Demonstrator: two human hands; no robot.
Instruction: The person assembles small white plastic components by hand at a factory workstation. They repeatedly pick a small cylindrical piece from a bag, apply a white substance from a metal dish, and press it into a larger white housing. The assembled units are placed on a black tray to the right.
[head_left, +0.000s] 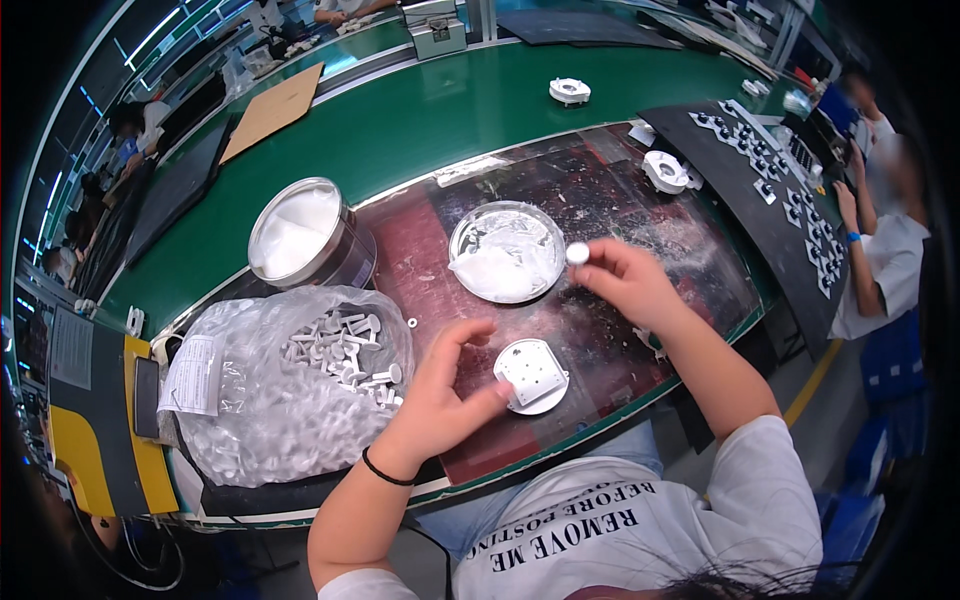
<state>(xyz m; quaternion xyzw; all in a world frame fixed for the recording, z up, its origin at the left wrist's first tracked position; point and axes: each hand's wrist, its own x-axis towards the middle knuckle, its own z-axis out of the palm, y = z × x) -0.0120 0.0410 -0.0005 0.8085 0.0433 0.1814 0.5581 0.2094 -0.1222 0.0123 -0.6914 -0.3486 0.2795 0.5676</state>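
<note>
Between the thumb and fingers of my right hand is a small white round-headed plastic part, its head facing up. It is held beside the right rim of a round metal lid, which carries a smeared white paste. My left hand is open, fingers apart, around the left side of a white round plastic housing with small dark holes. The left thumb tip is at the housing's edge; whether it presses on it I cannot tell.
Left of the mat, a clear plastic bag spills white stemmed plastic pins. Behind it stands a metal tin of white paste. White housings sit farther off. Right, a black board bears rows of small parts; people work beyond.
</note>
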